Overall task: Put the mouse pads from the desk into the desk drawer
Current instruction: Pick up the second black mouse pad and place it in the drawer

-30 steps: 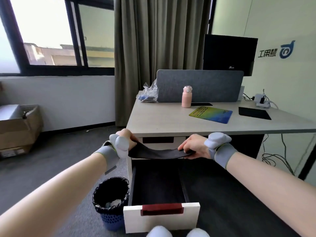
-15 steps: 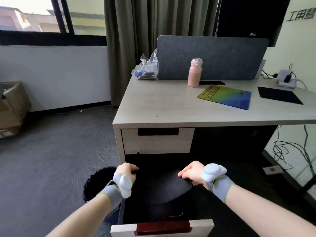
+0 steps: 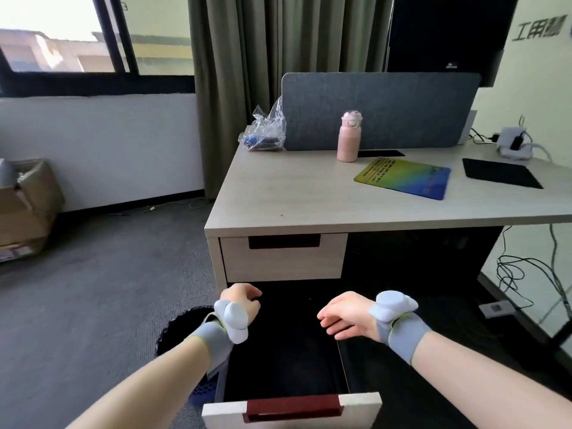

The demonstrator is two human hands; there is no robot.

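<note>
While your left hand (image 3: pixel 241 303) is hovering over the pulled-out drawer (image 3: pixel 291 410) at about seven o'clock, its fingers are curling loosely around nothing. Your right hand (image 3: pixel 348 315) is hanging at five o'clock, spread wide and gripping nothing. I cannot tell what is lying inside the dark drawer. Up on the desk (image 3: pixel 294 196), a rainbow mouse pad (image 3: pixel 404 178) and a black mouse pad (image 3: pixel 501 173) are lying at two o'clock.

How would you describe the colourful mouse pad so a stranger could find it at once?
Start at the light wooden desk with the grey divider panel along its back. Just right of the pink bottle lies a flat mouse pad. Unlike the plain black mouse pad further right, it fades from yellow through green to blue.
</note>
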